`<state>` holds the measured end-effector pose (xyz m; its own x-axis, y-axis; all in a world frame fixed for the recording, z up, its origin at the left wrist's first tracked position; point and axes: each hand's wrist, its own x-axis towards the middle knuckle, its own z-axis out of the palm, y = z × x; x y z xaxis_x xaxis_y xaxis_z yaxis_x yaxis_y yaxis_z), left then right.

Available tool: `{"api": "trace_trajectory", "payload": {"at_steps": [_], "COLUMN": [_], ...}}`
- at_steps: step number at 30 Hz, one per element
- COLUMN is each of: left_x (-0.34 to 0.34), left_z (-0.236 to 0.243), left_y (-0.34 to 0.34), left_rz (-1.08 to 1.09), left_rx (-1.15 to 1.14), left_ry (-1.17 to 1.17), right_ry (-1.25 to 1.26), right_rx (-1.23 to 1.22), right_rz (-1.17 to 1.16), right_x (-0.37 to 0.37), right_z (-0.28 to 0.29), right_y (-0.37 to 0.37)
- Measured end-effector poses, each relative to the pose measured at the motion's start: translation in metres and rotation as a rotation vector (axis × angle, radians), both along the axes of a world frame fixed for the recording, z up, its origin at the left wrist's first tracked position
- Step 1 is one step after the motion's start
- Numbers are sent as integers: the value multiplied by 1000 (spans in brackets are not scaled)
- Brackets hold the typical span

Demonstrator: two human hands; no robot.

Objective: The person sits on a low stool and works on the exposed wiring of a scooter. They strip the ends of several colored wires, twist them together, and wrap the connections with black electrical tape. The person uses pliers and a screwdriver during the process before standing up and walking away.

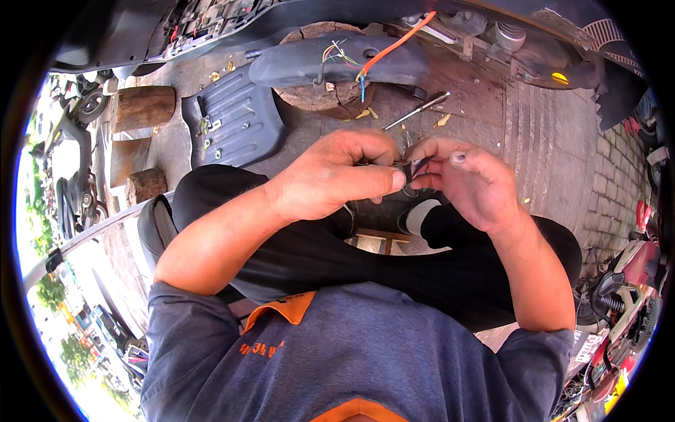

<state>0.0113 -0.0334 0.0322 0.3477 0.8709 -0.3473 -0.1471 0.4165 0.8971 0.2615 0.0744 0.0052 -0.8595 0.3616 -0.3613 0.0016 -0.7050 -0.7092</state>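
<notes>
My left hand [337, 172] is closed, thumb against the bent fingers, on a small dark piece [407, 170] above my lap. Facing it, my right hand [474, 179] pinches at the same piece with its fingertips. The fingers cover most of it, so its kind does not show. Beyond the hands a screwdriver [416, 111] with a long metal shaft lies on the ground. Farther off, a long dark plastic part [295, 62] rests on a tree stump [330, 102]. Thin coloured wires [339, 53] and an orange cable [397, 46] come out over it.
To the left, a ribbed grey plastic panel [246, 116] lies with small metal parts on it. Wooden blocks [144, 107] stand beside it. A vehicle body [232, 32] spans the far side. Parked motorbikes [88, 162] stand at left, with more vehicle parts [622, 295] at right.
</notes>
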Motion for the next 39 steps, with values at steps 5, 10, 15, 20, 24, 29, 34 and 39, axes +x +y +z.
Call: {"api": "trace_trajectory", "payload": {"at_steps": [5, 10, 15, 20, 24, 29, 34, 39], "left_x": [-2, 0, 1, 6, 0, -115, -102, -102], "left_z": [3, 0, -2, 9, 25, 29, 2, -38], "left_y": [3, -1, -2, -17, -36, -11, -5, -17], "left_rz": [-85, -82, -76, -6, 1, 41, 100, 158], "left_rx": [94, 229, 293, 440, 695, 315, 664, 571], "left_ry": [187, 257, 274, 361, 653, 1143, 1228, 1515], "right_ry": [-241, -331, -273, -203, 13, 225, -273, -225], "right_rx": [279, 848, 1133, 1271, 1255, 1098, 1019, 1414], "right_rz": [130, 243, 259, 236, 288, 154, 99, 121], "right_x": [-6, -9, -13, -23, -28, -13, -15, -15], "right_z": [15, 25, 29, 41, 61, 93, 71, 65], "right_y": [-6, -6, -9, -20, -32, -28, -17, -26]}}
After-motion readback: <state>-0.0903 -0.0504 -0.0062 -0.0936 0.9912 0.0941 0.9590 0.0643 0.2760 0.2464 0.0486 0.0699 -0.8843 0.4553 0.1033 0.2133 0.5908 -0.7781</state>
